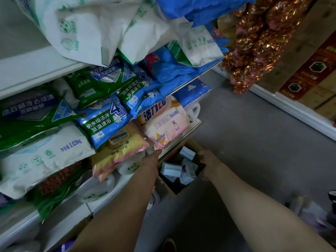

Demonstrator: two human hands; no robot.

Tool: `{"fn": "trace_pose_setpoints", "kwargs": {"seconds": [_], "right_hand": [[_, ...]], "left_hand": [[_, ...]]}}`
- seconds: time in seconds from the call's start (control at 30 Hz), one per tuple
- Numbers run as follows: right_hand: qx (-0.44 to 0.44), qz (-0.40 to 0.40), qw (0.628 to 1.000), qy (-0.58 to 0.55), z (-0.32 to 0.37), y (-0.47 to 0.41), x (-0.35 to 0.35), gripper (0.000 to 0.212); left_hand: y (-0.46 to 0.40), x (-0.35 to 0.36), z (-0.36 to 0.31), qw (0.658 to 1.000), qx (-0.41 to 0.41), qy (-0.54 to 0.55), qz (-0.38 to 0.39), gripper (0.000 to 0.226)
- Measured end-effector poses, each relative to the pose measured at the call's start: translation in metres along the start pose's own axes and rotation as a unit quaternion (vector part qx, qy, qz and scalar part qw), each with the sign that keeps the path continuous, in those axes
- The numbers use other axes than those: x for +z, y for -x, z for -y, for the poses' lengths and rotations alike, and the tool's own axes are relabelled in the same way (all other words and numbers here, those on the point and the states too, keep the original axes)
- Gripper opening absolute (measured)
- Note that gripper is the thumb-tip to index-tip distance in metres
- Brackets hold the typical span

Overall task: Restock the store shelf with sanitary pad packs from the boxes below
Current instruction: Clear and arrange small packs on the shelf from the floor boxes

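Note:
An open cardboard box (164,181) stands on the floor under the lowest shelf. Several pale blue-and-white sanitary pad packs (171,170) lie loose inside it. My left hand (150,160) reaches along the box's left flap, its fingers stretched out straight, the tip touching the bottom of a pink bag (166,128) on the shelf. It holds nothing that I can see. My right hand (209,160) grips the box's right rim, fingers curled over the edge into the box.
White shelves (36,70) on the left are crammed with detergent bags in green, blue, white and yellow that overhang the edges. Red-gold foil garlands (254,48) hang at the upper right above stacked cartons (309,73). Grey floor (245,151) runs between them.

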State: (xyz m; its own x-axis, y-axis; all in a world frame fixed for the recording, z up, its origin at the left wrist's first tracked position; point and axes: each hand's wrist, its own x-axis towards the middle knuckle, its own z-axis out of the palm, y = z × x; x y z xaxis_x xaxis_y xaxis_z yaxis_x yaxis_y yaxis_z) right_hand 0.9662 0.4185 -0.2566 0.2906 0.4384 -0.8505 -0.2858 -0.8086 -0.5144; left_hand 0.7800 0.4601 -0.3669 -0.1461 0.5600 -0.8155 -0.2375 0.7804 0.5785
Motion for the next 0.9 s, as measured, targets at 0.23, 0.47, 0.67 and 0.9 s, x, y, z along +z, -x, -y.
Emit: {"fn": "trace_pose_setpoints", "kwargs": {"seconds": [0.23, 0.47, 0.67, 0.9], "right_hand": [[-0.032, 0.053, 0.998, 0.033, -0.012, -0.108, 0.009, 0.051], [-0.040, 0.092, 0.994, 0.034, -0.003, 0.018, 0.049, 0.011], [-0.068, 0.126, 0.988, 0.065, -0.005, 0.070, 0.092, 0.018], [-0.078, 0.173, 0.978, 0.081, -0.022, 0.124, 0.147, 0.014]], "left_hand": [[-0.028, -0.017, 0.001, 0.999, 0.022, 0.025, -0.011, 0.102], [0.048, -0.046, -0.027, 0.992, 0.042, 0.120, 0.003, 0.071], [0.113, -0.088, -0.044, 0.991, 0.047, 0.122, 0.007, 0.049], [0.144, -0.148, -0.054, 0.978, 0.062, 0.192, -0.048, 0.036]]}}
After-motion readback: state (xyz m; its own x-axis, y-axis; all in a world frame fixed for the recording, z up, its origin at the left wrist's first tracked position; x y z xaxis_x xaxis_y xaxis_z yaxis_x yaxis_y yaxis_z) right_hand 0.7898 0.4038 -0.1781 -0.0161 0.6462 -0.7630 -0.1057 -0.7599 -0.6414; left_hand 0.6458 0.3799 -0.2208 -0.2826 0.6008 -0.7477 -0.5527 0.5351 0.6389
